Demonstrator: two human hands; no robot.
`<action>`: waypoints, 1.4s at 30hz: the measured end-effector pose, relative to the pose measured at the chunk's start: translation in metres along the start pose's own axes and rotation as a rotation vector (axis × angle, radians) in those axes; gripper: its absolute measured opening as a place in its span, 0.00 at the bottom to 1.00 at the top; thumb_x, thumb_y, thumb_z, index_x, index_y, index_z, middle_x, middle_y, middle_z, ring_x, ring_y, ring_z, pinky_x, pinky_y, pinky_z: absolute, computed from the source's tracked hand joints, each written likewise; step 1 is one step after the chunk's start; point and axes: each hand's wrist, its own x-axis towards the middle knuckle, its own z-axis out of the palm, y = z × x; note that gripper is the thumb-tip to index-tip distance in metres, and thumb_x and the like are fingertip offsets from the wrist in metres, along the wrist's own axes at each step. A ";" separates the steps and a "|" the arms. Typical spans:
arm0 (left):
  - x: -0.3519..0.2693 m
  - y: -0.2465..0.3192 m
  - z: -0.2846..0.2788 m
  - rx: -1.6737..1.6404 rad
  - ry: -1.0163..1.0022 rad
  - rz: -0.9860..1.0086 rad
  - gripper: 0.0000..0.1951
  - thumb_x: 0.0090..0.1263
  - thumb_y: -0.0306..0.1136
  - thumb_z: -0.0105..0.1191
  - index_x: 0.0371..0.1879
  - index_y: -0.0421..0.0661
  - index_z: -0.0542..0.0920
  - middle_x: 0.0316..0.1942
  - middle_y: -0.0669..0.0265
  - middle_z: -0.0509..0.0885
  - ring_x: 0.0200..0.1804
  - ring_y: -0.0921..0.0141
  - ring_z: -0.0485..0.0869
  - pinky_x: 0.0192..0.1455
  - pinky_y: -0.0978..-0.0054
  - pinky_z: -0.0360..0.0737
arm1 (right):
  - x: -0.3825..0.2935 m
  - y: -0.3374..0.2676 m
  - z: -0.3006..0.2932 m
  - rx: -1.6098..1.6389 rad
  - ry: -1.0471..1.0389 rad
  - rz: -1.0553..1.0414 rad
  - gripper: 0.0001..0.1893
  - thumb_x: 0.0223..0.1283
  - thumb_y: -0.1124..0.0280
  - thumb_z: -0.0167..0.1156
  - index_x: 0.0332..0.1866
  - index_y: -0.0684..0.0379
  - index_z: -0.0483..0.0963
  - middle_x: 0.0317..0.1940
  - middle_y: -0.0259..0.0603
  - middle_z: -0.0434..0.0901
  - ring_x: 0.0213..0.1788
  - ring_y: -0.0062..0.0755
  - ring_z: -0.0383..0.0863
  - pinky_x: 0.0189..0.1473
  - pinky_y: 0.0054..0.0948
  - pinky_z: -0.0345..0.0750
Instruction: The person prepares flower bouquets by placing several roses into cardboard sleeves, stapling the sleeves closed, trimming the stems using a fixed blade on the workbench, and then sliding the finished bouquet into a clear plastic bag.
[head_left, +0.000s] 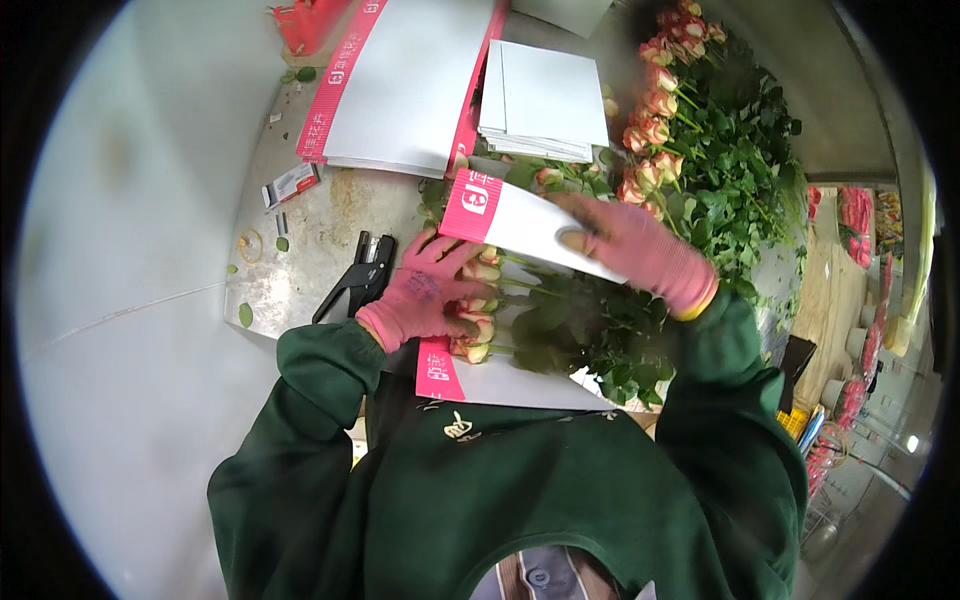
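Observation:
My right hand (637, 244), in a pink glove, grips the edge of a folded-over part of a white wrapping sheet (536, 225) with a printed pink border. Under that flap lies a row of pink-and-cream roses (474, 330), their stems and leaves running right. My left hand (426, 289), also gloved in pink, lies with spread fingers against the rose heads. Its upper fingers reach the flap's pink end. Below the roses, the lower part of the sheet (525, 384) shows near my body. A black stapler (360, 276) rests just left of my left hand.
A stack of pink-bordered wrapping sheets (405, 82) lies at the back, beside a pile of white cards (546, 94). Many more roses (649, 131) with leafy stems (739, 172) cover the right side. A small staple box (291, 185) sits on the metal table (262, 296).

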 end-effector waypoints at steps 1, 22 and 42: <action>0.000 0.000 0.001 0.019 0.016 0.013 0.25 0.38 0.53 0.65 0.41 0.68 0.83 0.62 0.65 0.68 0.66 0.60 0.62 0.69 0.53 0.54 | 0.020 0.011 -0.027 0.090 -0.153 0.024 0.27 0.64 0.47 0.50 0.58 0.58 0.71 0.50 0.55 0.77 0.50 0.43 0.80 0.53 0.35 0.75; -0.009 -0.009 0.014 -0.038 0.194 0.120 0.22 0.36 0.45 0.69 0.36 0.56 0.84 0.61 0.56 0.69 0.61 0.50 0.66 0.60 0.52 0.67 | -0.080 -0.049 -0.040 -0.076 0.799 -0.394 0.15 0.54 0.76 0.55 0.48 0.62 0.75 0.41 0.45 0.79 0.36 0.36 0.82 0.36 0.31 0.80; -0.023 -0.039 0.015 -0.191 0.157 0.019 0.14 0.45 0.37 0.64 0.32 0.49 0.82 0.50 0.65 0.78 0.56 0.64 0.73 0.61 0.63 0.64 | -0.004 0.014 0.131 -0.550 -0.010 -0.278 0.46 0.51 0.45 0.58 0.71 0.61 0.50 0.72 0.53 0.45 0.74 0.52 0.42 0.72 0.51 0.40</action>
